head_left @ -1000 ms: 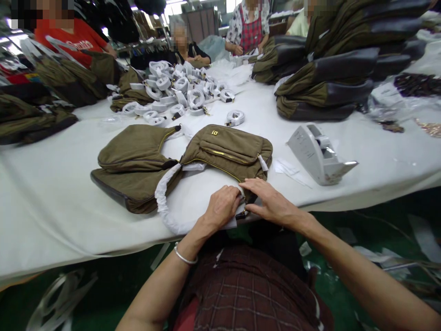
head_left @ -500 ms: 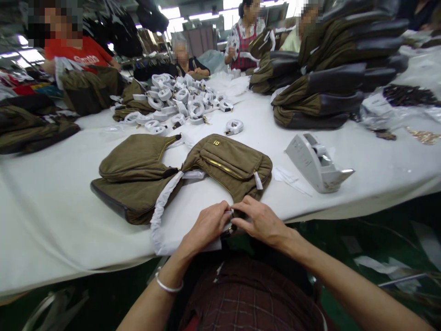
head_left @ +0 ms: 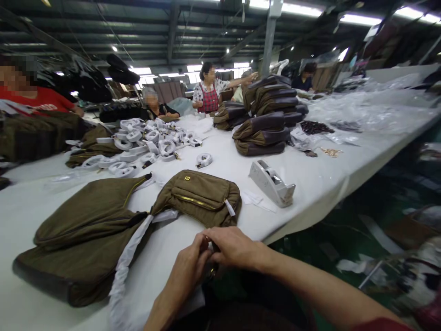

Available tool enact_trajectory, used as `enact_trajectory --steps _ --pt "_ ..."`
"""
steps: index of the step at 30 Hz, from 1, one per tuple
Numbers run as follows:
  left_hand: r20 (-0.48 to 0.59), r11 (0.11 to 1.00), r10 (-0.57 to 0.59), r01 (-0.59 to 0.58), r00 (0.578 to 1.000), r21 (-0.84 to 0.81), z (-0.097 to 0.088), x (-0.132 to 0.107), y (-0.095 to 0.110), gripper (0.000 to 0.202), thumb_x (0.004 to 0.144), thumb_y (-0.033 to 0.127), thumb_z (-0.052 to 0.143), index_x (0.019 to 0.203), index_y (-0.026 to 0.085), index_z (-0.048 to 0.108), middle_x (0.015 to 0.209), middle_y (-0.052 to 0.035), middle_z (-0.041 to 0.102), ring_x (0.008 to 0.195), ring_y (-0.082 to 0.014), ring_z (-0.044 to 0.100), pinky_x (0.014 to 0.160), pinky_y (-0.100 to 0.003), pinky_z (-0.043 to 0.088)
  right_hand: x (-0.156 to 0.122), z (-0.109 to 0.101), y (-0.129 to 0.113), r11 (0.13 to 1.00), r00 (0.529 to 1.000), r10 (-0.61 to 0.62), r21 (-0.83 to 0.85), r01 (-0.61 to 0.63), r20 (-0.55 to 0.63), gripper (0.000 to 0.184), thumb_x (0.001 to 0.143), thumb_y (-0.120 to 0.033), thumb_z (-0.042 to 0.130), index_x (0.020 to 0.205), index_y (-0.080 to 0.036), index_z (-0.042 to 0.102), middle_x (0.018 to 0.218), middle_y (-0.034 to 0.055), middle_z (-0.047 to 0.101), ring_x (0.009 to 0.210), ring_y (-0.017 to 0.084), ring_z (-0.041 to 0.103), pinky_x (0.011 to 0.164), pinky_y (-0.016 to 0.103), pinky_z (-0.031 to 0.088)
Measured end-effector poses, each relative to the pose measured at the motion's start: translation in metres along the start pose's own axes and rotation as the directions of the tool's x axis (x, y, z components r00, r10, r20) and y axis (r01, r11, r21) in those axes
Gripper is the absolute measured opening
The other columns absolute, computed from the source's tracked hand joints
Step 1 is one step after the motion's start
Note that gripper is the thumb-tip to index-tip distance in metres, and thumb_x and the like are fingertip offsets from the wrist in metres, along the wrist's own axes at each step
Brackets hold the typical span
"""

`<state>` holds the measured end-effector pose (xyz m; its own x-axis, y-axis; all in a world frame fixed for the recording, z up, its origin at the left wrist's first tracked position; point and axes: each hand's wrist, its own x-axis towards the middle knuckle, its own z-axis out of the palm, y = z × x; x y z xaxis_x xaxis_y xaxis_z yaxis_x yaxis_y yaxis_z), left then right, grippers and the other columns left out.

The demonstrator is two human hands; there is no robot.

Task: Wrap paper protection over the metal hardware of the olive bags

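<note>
Near the table's front edge, my left hand (head_left: 190,258) and my right hand (head_left: 236,247) meet with fingers closed and pressed together. Between them is the strap end of an olive pouch bag (head_left: 203,193), mostly hidden by the fingers. A small gold metal fitting (head_left: 211,273) shows just below. The pouch lies flat, with a yellow zipper and a white-wrapped zip pull. To its left lies a larger olive shoulder bag (head_left: 86,220) with a dark bottom edge. A strap wrapped in white paper (head_left: 126,262) runs from it toward me.
A grey tape dispenser (head_left: 272,184) stands right of the pouch, near white paper slips (head_left: 257,200). Behind lie a heap of rolled white-wrapped straps (head_left: 148,140) and stacked olive bags (head_left: 262,133). Several people work around the white table (head_left: 320,184). Plastic bags (head_left: 372,110) lie farther right.
The view has tilted up and swung right, so things appear shifted left. My hands have come closer together, the right fingers now overlapping the left fingertips. Both bags lie as before.
</note>
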<state>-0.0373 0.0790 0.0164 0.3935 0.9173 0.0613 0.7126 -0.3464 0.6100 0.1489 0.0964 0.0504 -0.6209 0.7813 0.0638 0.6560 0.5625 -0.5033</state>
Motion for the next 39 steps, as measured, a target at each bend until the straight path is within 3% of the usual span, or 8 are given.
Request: enact_trajectory --steps 3,10,14,18,22,30,36,39 --pt "0.051 0.999 -0.009 0.007 0.999 0.047 -0.003 0.004 0.005 0.012 0.089 0.018 0.041 0.096 0.026 0.047 0.086 -0.002 0.073 0.081 -0.0206 0.072 0.067 -0.025 0.047 0.008 0.001 0.005 0.995 0.994 0.086 0.048 -0.089 0.074 0.028 0.073 -0.029 0.07 0.099 -0.02 0.065 0.089 0.003 0.071 0.082 0.02 0.065 0.063 0.024 0.04" --pt "0.037 0.937 -0.065 0.048 0.997 0.345 0.003 0.005 0.009 0.019 0.096 0.022 0.032 0.103 0.021 0.049 0.083 -0.0088 0.073 0.077 -0.0269 0.072 0.063 -0.03 0.045 0.014 0.019 0.019 0.959 0.993 0.117 0.261 -0.114 0.002 0.021 0.072 -0.023 0.067 0.092 -0.019 0.072 0.082 0.0008 0.073 0.074 0.016 0.065 0.06 0.021 0.039" --pt "0.031 0.972 -0.146 0.137 0.989 0.191 -0.009 -0.003 0.009 0.019 0.092 0.031 0.046 0.109 0.022 0.051 0.092 -0.0062 0.073 0.084 -0.0238 0.071 0.07 -0.029 0.046 0.014 0.028 0.022 0.899 0.988 0.154 0.415 -0.141 0.002 0.019 0.074 -0.026 0.071 0.092 -0.02 0.075 0.081 -0.0006 0.074 0.076 0.014 0.066 0.063 0.019 0.042" --pt "0.088 0.991 -0.134 0.132 0.987 0.037 -0.014 -0.01 0.003 0.015 0.091 0.028 0.044 0.088 0.023 0.058 0.081 -0.0013 0.071 0.077 -0.0181 0.067 0.069 -0.024 0.044 0.014 0.027 0.024 0.892 0.989 0.145 0.429 -0.141 0.025 0.018 0.073 -0.026 0.073 0.09 -0.019 0.077 0.078 -0.0014 0.074 0.073 0.013 0.065 0.061 0.019 0.041" --pt "0.015 0.99 -0.138 0.137 0.99 0.038 -0.006 -0.013 0.001 0.017 0.089 0.028 0.045 0.081 0.023 0.059 0.077 -0.0005 0.069 0.074 -0.0168 0.065 0.067 -0.023 0.041 0.014 0.014 0.025 0.92 0.996 0.063 0.382 -0.085 0.07 0.031 0.072 -0.03 0.075 0.102 -0.021 0.076 0.087 -0.0003 0.075 0.077 0.014 0.066 0.065 0.018 0.042" --pt "-0.064 0.981 -0.158 0.164 0.985 0.104 -0.001 -0.015 0.004 0.019 0.089 0.029 0.043 0.076 0.023 0.056 0.072 -0.0007 0.065 0.068 -0.0174 0.061 0.065 -0.026 0.038 0.016 -0.009 0.005 0.996 0.988 0.059 0.051 -0.066 0.141 0.022 0.08 -0.03 0.066 0.099 -0.026 0.077 0.087 0.0021 0.077 0.085 0.019 0.069 0.065 0.023 0.041" --pt "-0.109 0.975 -0.182 0.165 0.977 -0.147 0.003 -0.013 0.009 0.003 0.082 0.021 0.049 0.081 0.022 0.052 0.068 0.0034 0.06 0.061 -0.0134 0.057 0.06 -0.023 0.038 0.014 -0.013 -0.002 0.976 0.985 -0.027 -0.208 0.063 0.173 0.025 0.081 -0.022 0.062 0.099 -0.03 0.076 0.087 0.0002 0.077 0.085 0.017 0.07 0.064 0.021 0.04" --pt "-0.052 0.888 -0.284 0.242 0.957 -0.391 0.01 -0.011 0.008 0.003 0.079 0.021 0.052 0.078 0.022 0.049 0.056 0.0062 0.054 0.05 -0.0112 0.052 0.05 -0.02 0.035 0.013 -0.003 -0.004 0.958 0.986 -0.018 -0.279 0.064 0.165 0.02 0.086 -0.022 0.057 0.095 -0.022 0.076 0.09 0.0072 0.076 0.084 0.02 0.069 0.062 0.024 0.039"
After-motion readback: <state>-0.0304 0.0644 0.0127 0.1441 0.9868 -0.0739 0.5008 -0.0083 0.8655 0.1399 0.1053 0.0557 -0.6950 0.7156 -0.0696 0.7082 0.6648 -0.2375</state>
